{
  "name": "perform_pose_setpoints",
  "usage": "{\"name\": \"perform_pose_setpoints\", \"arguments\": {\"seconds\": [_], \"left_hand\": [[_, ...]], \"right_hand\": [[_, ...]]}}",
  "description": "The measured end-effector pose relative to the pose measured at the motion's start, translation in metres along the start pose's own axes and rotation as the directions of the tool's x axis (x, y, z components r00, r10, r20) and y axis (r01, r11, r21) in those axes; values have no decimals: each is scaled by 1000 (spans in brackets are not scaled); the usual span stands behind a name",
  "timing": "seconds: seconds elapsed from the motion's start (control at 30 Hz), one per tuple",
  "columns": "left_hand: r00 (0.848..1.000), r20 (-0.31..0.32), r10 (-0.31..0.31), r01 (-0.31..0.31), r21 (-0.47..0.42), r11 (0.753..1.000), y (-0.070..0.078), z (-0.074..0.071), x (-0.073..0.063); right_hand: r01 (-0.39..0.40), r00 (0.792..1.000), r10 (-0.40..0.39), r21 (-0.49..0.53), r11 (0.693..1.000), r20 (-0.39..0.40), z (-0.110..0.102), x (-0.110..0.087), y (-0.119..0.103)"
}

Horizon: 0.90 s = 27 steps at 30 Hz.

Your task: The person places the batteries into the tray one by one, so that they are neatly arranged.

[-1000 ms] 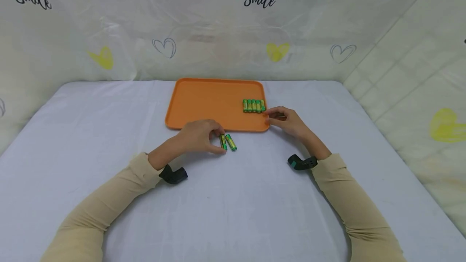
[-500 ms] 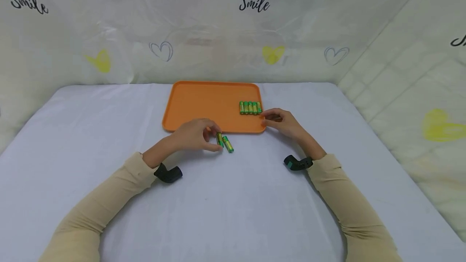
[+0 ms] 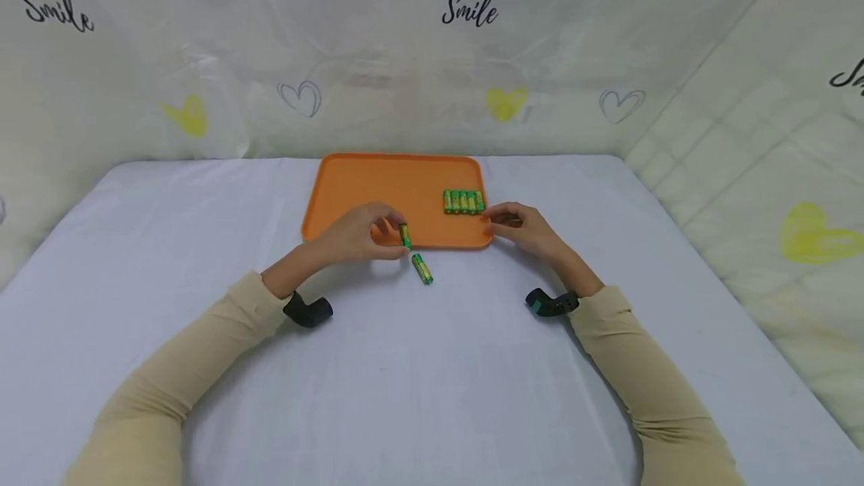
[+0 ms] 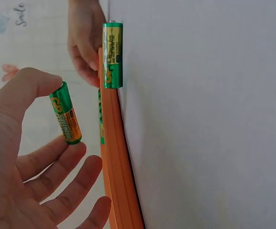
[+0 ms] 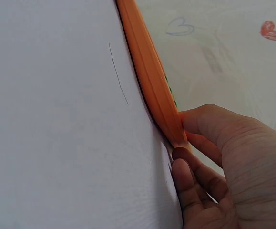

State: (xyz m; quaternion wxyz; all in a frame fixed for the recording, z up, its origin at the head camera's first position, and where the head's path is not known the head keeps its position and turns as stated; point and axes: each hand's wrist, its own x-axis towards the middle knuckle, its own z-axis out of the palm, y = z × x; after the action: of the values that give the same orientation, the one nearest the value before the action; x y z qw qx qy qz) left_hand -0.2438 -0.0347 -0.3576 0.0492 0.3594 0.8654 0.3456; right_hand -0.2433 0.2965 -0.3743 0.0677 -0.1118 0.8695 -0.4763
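My left hand (image 3: 358, 235) pinches a green and gold battery (image 3: 405, 236) by its ends, between thumb and fingertips, near the front rim of an orange tray (image 3: 378, 190). In the left wrist view the pinched battery (image 4: 66, 114) is clear of the table. A loose battery (image 3: 422, 268) lies on the white cloth just in front of the tray. Several more batteries (image 3: 464, 202) lie side by side at the tray's right end. My right hand (image 3: 529, 229) grips the tray's front right corner, with the thumb against the rim (image 5: 152, 86) in the right wrist view.
A white cloth (image 3: 432, 381) covers the table. Behind it hangs a pale sheet (image 3: 405, 43) printed with hearts and lettering. Each wrist wears a black camera mount, the left mount (image 3: 308, 311) and the right mount (image 3: 552, 303).
My left hand has lifted one of the two batteries off the cloth and moved it up toward the tray. The right hand stays at the tray corner. The head view has shifted slightly.
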Motion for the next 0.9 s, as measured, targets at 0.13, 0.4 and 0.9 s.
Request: {"name": "perform_pose_setpoints", "arguments": {"seconds": [0.13, 0.4, 0.9], "left_hand": [[996, 71, 57, -54, -40, 998, -5, -5, 8], [982, 179, 55, -37, -101, 994, -11, -19, 24], [985, 171, -17, 34, -94, 995, -23, -27, 68]], "right_hand": [[-9, 1000, 9, -4, 1000, 9, 0, -8, -17], [13, 1000, -12, -10, 1000, 23, -1, -8, -16], [31, 999, -31, -11, 999, -8, 0, 5, 12]]}}
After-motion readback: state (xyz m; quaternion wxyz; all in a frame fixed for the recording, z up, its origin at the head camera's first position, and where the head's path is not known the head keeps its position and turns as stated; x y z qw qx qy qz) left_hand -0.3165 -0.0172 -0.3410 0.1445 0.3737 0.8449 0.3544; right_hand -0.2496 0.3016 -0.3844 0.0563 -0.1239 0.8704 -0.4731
